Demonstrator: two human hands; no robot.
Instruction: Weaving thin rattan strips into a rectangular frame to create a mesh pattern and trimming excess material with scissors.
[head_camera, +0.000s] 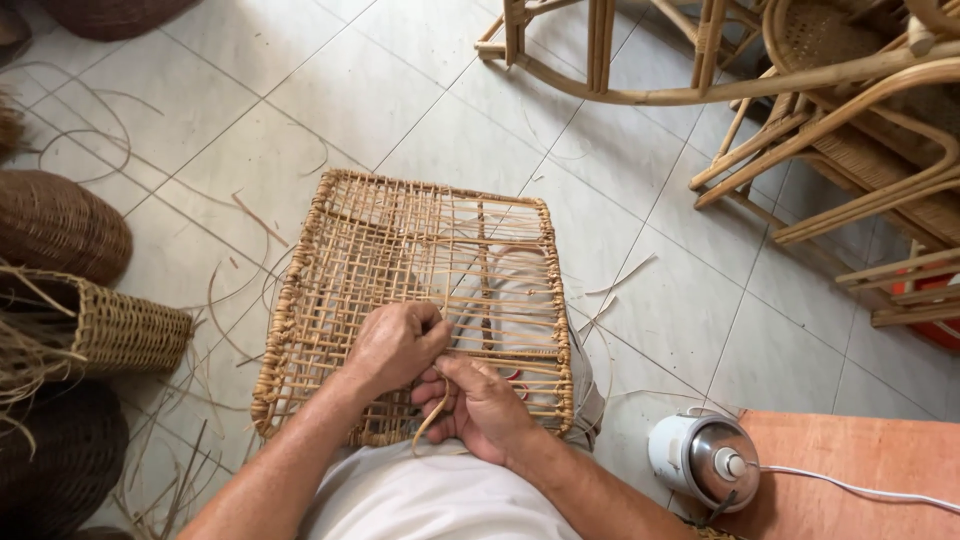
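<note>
Both grips on rattan strand (432, 418), mid-panel (400, 250)

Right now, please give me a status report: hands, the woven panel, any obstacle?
Left hand closed on rattan panel. Right hand pinching loose strand. Panel half woven, on lap. Nothing blocking.

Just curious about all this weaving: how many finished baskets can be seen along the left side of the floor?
4: a dark one at the top edge, a brown one below, a lighter one lying sideways, a dark one at bottom. More may lie outside the picture.
</note>
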